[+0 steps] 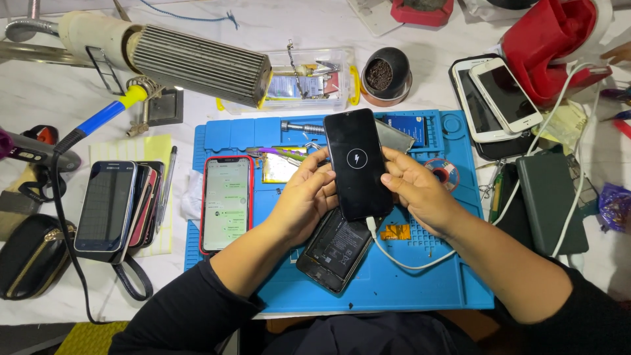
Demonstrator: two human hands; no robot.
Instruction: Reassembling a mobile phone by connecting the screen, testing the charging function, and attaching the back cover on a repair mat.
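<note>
While both hands grip it by the long edges, left hand and right hand hold the phone between them; glass looks slick, fragile, light; cable tugs below.

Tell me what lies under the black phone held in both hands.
Under the black phone lies an opened phone body with its battery exposed, on the blue mat. A white cable plugs into the held phone's bottom. The opened phone's upper end is covered by the left hand.
</note>
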